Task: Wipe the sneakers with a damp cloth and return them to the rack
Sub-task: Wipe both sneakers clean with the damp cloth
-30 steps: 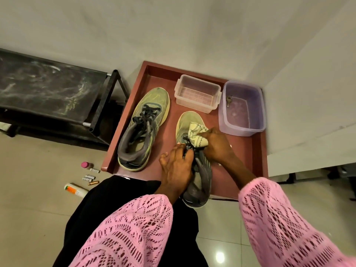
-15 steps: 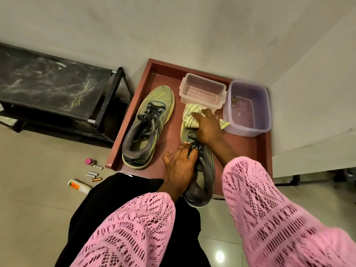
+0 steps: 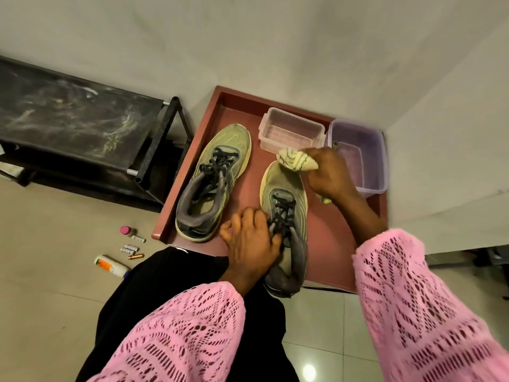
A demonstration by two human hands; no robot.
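Now clear tub [image 3: 292, 132] bare, purple tub [image 3: 358, 158] w/ water

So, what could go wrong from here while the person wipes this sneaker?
1. The right hand holds the cloth bunched right beside the clear box and purple tub; a wide stroke might knock them.
2. The held sneaker has its heel past the tray edge; if the left hand loosens, it may slip off.

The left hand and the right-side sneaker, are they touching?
Touching. The head view shows the left hand with its fingers curled over the laces and collar of the right-side sneaker, holding it on the red tray.
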